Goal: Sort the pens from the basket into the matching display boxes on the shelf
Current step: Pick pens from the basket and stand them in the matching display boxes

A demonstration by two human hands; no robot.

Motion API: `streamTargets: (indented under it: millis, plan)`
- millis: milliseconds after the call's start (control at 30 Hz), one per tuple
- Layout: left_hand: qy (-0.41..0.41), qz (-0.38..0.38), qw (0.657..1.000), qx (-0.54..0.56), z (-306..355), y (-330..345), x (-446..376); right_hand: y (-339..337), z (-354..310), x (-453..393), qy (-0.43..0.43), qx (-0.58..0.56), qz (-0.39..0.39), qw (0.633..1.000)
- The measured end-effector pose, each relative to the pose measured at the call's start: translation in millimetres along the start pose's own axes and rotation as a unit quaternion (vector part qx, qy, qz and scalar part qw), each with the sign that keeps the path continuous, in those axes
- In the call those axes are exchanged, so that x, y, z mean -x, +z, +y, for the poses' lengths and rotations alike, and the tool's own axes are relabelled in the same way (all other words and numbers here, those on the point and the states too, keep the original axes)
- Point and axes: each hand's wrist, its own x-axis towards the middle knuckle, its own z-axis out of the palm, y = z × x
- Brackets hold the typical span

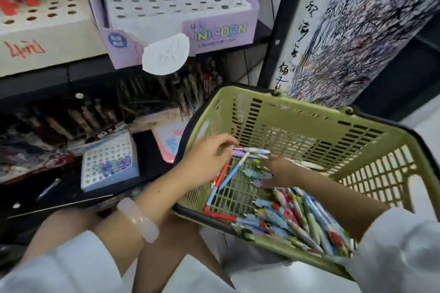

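Both forearms reached forward and slightly inward, the hands close together but apart. The left hand [207, 157] was palm down, its fingers curled and its fingertips pinching something thin. A pale bracelet [138, 220] circled the left wrist, above a white sleeve [59, 266] pushed back. The right hand [277, 171] was blurred, with its fingers pointing left; whether it gripped anything could not be told.
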Motion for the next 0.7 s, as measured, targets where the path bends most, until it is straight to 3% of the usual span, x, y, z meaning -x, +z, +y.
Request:
streamTargets:
  millis: [200,300,400,467,567,700]
  plan:
    - [-0.015,-0.002,1.0,0.024,1.3,3.8,-3.1,21.5,-11.0,-18.0,-0.013,0.095,-0.035,0.995]
    - [-0.025,-0.007,0.999,0.036,0.5,5.1,-2.4,20.1,-19.6,-14.5,-0.092,0.142,-0.104,0.98]
    - [-0.022,0.002,0.998,0.056,-3.1,5.4,-2.2,17.6,-29.0,-4.8,-0.165,0.155,-0.086,0.97]
    - [-0.02,0.004,0.998,0.066,-4.7,5.6,-3.4,19.5,-32.3,1.4,-0.195,0.134,-0.123,0.964]
    - [-0.021,0.006,0.997,0.073,-5.8,5.7,-4.1,32.9,-37.6,8.8,-0.186,0.167,-0.208,0.946]
    - [-0.025,0.005,0.997,0.072,-5.5,5.1,-2.2,29.3,-44.5,3.4,-0.169,0.155,-0.23,0.946]
